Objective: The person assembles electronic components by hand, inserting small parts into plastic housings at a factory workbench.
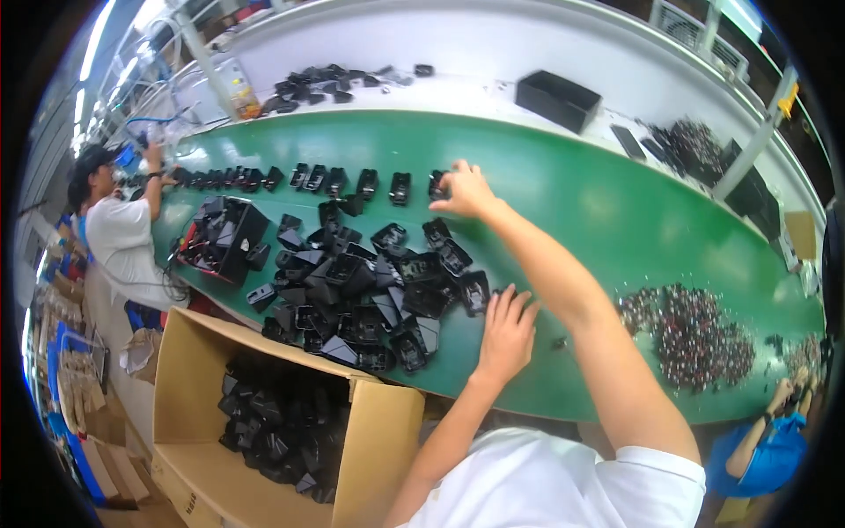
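My right hand [466, 190] reaches across the green table and has its fingers closed round a small black plastic housing [436, 183], at the right end of a spaced row. The nearest neighbour in that row is another upright black housing [400, 188]. Nearer to me, my left hand [508, 336] rests low over the table with fingers stretched out and slightly apart. Its fingertips are close beside a black housing [474, 292] on the edge of a heap; whether they touch it I cannot tell. The heap of black housings [356, 277] spreads left of my hands.
A cardboard box [378, 440] with more black housings stands at the front left. A black bin [251, 251] of parts sits beyond it. Small parts [700, 339] are piled at right. A black tray [557, 101] stands behind. Co-workers sit at left [132, 233] and right [761, 449].
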`<state>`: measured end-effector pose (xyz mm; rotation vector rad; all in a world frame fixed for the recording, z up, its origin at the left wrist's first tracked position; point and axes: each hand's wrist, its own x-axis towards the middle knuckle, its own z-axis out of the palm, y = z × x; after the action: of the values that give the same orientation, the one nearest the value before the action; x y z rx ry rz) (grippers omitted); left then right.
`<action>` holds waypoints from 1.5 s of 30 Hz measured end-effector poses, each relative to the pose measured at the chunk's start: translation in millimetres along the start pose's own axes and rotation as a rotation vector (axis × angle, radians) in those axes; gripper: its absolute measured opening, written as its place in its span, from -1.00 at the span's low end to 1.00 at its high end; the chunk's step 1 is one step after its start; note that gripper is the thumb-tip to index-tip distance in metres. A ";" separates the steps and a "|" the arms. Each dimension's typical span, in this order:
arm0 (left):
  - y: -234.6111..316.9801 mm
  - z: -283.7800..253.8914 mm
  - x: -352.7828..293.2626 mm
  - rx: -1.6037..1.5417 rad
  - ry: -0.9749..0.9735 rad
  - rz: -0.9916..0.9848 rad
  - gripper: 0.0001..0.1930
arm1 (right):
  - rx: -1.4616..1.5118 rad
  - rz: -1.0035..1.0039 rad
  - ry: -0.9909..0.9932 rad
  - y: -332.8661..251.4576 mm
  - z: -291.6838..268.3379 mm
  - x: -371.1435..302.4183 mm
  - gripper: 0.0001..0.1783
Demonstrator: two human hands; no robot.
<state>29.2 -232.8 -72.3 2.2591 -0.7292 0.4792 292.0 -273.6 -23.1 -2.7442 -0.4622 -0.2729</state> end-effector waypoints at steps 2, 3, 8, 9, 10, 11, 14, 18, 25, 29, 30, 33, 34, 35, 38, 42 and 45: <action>-3.7 -1.5 -2.2 -0.031 -0.004 0.022 -0.52 | -0.016 -0.140 0.165 14.5 -31.3 -22.6 -0.54; -5.9 -9.3 -4.6 -0.047 0.023 -0.001 -0.52 | 0.139 -0.155 0.123 12.0 -52.7 -49.7 -0.60; -4.3 -18.0 1.6 -0.051 0.088 -0.151 -0.52 | 0.263 -0.203 -0.179 44.6 -140.2 -219.5 -0.76; -2.4 -16.5 4.2 -0.023 0.090 -0.154 -0.51 | 0.249 -0.244 -0.209 45.7 -143.5 -251.9 -0.73; -1.4 -13.7 5.8 0.008 0.088 -0.153 -0.50 | 0.236 -0.282 -0.237 44.0 -142.0 -278.9 -0.69; 0.9 -13.5 7.3 0.026 0.094 -0.155 -0.50 | 0.205 -0.256 -0.230 39.6 -136.3 -297.8 -0.69; -0.3 -9.4 2.1 0.046 0.076 -0.152 -0.54 | 0.155 -0.242 -0.251 41.8 -114.3 -322.7 -0.70; 3.7 -15.2 -2.7 -0.082 0.027 -0.137 -0.64 | 0.128 -0.273 -0.122 41.9 -102.2 -323.8 -0.82; 18.4 -18.5 -10.3 -0.167 -0.066 -0.169 -0.64 | 1.591 0.678 0.091 17.2 -92.2 -340.7 -0.86; 11.0 -22.1 -8.2 -0.235 -0.094 -0.136 -0.61 | 1.872 0.713 0.063 10.2 -92.4 -343.4 -0.79; 12.1 -23.6 -6.8 -0.233 -0.095 -0.135 -0.61 | 1.875 0.713 0.064 9.9 -90.5 -346.2 -0.79; 19.1 -31.2 -2.7 -0.371 -0.077 -0.234 -0.57 | 1.789 0.539 0.104 7.7 -86.3 -353.9 -0.73; 21.8 -32.0 -2.0 -0.455 -0.057 -0.257 -0.51 | 1.644 0.544 0.143 5.3 -88.8 -354.6 -0.73; 23.9 -32.2 -2.0 -0.540 -0.036 -0.279 -0.44 | 1.498 0.546 0.180 3.4 -90.8 -355.1 -0.73; 29.6 -33.5 -6.6 -0.968 -0.124 -0.424 -0.31 | 1.262 0.402 0.376 -2.5 -90.9 -351.0 -0.81; 26.7 -43.4 -8.8 -1.093 -0.232 -0.349 -0.23 | 1.084 0.331 0.475 -8.4 -112.4 -347.2 -0.87; 16.4 -63.1 -1.8 -1.167 -0.389 -0.276 -0.28 | 0.891 0.166 0.326 -8.6 -134.5 -345.0 -0.84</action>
<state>9.7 -196.5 -21.8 1.2826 -0.6156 -0.4579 -48.8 -412.1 20.1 -1.8105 -0.1886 -0.3554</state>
